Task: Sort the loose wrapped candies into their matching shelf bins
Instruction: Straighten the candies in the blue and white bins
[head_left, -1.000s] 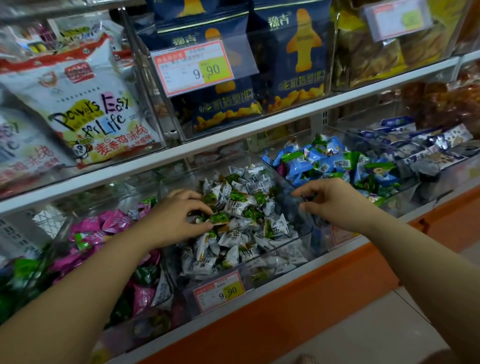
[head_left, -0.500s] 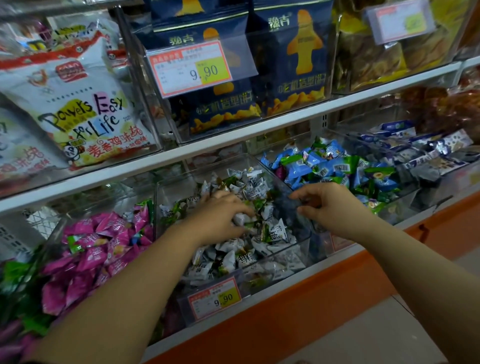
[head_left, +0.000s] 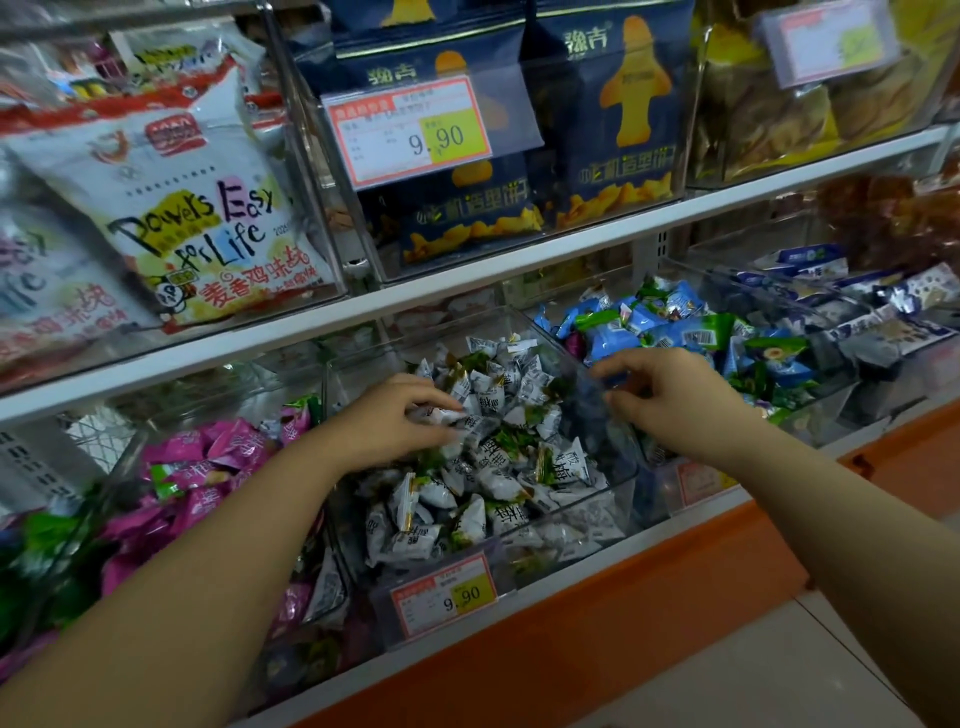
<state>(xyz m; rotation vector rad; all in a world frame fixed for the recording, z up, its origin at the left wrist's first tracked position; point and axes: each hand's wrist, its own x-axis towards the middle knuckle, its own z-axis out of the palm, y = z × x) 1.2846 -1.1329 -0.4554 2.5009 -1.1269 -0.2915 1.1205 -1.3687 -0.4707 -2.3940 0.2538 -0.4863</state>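
Since the earlier frames, the person's left grip (head_left: 395, 423) has travelled from the near left corner of the middle bin (head_left: 615, 483) toward its centre. The right grip (head_left: 672, 402) has stayed by the clear wall on that bin's right side. Now the left grip's thumb and fingertips (head_left: 451, 404) curl around a white wrapped candy (head_left: 470, 422) on top of the heap of white-and-green candies (head_left: 498, 467). Motion blur softens the edges, so the hold reads as a light pinch. The right grip is curled, fingers bent toward the thumb, but whether it holds anything cannot be told. Pink candies (head_left: 208, 457) fill the bin to the left and blue candies (head_left: 639, 332) the bin to the right. A price tag (head_left: 444, 597) hangs on the middle bin's front. To do this step well, the left grip should probably single out one wrapper, lift it clear of its neighbours and check its colour. Only then should it carry the wrapper across a bin wall, so nothing else is dragged along.
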